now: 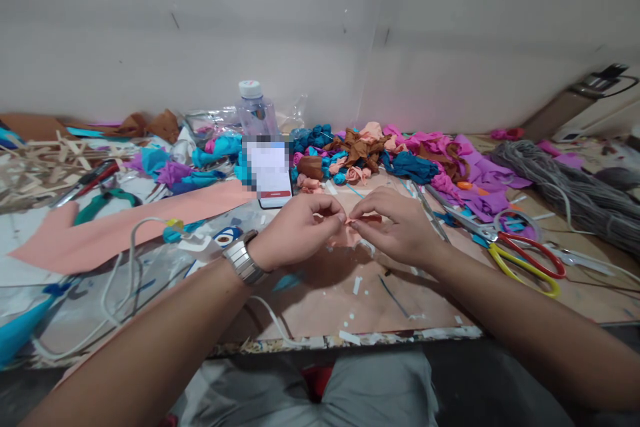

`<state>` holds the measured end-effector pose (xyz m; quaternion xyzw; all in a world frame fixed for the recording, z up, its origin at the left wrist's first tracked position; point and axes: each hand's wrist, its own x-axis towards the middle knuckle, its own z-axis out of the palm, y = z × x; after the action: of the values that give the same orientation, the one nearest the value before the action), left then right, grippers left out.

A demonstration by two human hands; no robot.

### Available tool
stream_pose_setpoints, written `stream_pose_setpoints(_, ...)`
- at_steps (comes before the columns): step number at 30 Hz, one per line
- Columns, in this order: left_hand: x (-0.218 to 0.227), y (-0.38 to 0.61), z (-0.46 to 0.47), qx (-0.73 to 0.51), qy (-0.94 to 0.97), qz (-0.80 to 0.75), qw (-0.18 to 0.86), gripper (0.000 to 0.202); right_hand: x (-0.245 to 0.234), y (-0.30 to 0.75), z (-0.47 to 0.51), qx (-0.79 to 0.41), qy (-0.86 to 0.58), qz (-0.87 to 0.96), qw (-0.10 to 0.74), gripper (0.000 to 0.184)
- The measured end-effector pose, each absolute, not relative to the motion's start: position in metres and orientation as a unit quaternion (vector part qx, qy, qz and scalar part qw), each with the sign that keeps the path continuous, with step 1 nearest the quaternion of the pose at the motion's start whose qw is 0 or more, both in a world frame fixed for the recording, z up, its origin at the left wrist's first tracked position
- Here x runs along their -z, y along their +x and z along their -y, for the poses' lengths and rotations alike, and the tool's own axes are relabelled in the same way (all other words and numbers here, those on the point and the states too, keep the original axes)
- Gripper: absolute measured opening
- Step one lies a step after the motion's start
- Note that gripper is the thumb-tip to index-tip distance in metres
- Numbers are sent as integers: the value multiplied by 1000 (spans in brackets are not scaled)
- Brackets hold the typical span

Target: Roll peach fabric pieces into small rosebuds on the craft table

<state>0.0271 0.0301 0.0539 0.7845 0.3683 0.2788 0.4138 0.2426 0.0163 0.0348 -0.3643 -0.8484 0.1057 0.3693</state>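
My left hand, with a metal watch on its wrist, and my right hand meet over the middle of the table. Both pinch a small peach-pink strip of paper between thumbs and fingertips. The strip is held just above the peach sheet that covers the table in front of me. Behind my hands lies a pile of small rolled paper flowers in teal, brown, pink and peach.
Scissors with red and yellow handles lie at the right, near purple and pink paper scraps and a grey yarn bundle. A phone and a plastic bottle stand behind. Peach paper, pliers, a white cable and wooden sticks lie left.
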Motion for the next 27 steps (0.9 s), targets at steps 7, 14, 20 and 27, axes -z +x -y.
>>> stream_pose_setpoints(7, -54, 28, -29, -276, 777, -362, 435, 23, -35, 241, -15, -81, -358, 854, 369, 9)
stream_pose_setpoints(14, -54, 28, -27, -283, 808, -377, 352, 24, -37, 241, -15, -101, -373, 848, 362, 10)
stream_pose_setpoints(20, -55, 29, -23, -276, 836, -355, 314, 25, -34, 240, -14, -159, -380, 834, 368, 5)
stream_pose_setpoints(27, -56, 28, -24, -278, 841, -354, 299, 26, -33, 240, -12, -231, -407, 804, 367, 5)
